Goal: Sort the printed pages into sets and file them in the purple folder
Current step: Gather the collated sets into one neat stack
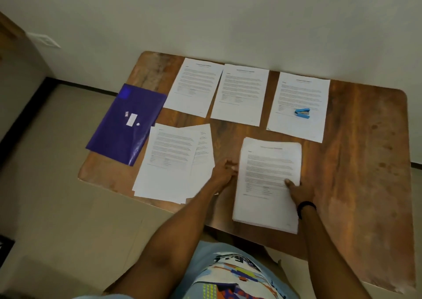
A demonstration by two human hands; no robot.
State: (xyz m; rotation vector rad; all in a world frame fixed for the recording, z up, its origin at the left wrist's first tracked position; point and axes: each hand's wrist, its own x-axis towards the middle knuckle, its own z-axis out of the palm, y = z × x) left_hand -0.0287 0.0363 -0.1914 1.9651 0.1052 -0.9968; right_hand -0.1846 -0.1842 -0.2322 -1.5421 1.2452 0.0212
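A thick stack of printed pages (268, 184) lies at the table's near edge. My right hand (299, 191) holds its right edge, thumb on the top sheet. My left hand (225, 170) rests at the stack's left edge, fingers touching the paper side. A looser fanned pile (173, 164) lies to the left. Three separate printed pages sit along the far side: left page (194, 86), middle page (241, 93), right page (299, 104). The purple folder (127, 122) lies shut at the table's left, overhanging the edge.
A small blue stapler (302, 113) sits on the far right page. The wooden table (365, 150) stands against a white wall. Bare wood shows on its right side. Tiled floor lies to the left.
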